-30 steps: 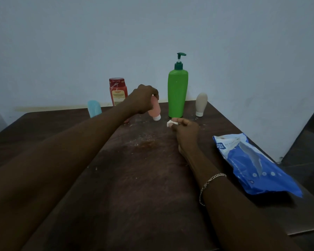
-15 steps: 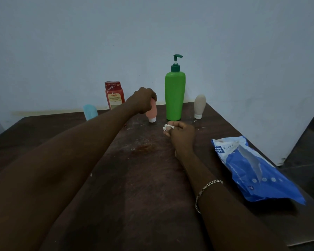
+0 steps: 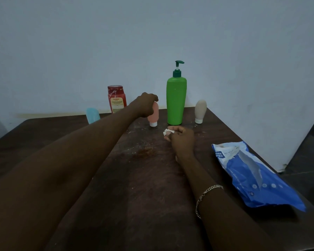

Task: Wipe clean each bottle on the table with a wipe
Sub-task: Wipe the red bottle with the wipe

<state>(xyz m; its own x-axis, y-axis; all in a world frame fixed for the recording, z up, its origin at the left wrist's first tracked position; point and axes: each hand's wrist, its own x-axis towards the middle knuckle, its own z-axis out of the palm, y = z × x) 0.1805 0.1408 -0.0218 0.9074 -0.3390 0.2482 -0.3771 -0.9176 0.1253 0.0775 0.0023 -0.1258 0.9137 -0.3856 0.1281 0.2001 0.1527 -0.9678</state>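
Note:
My left hand (image 3: 145,104) grips the top of a small pink bottle (image 3: 154,115), which stands on its white cap on the dark wooden table (image 3: 116,178). My right hand (image 3: 181,140) rests on the table just in front of it, closed on a crumpled white wipe (image 3: 166,132). A tall green pump bottle (image 3: 176,100) stands right of the pink one. Farther right a beige bottle (image 3: 200,111) stands upside down on its cap. A red jar (image 3: 116,98) and a light blue bottle (image 3: 92,115) stand at the back left, the blue one partly hidden by my left arm.
A blue and white pack of wet wipes (image 3: 252,174) lies near the table's right edge. A pale wall runs right behind the row of bottles. The table surface shows scuffs and a reddish stain (image 3: 145,151) in the middle.
The pink bottle went from tilted in my left hand to upright on its cap on the table. My right hand with the wipe stayed roughly in place.

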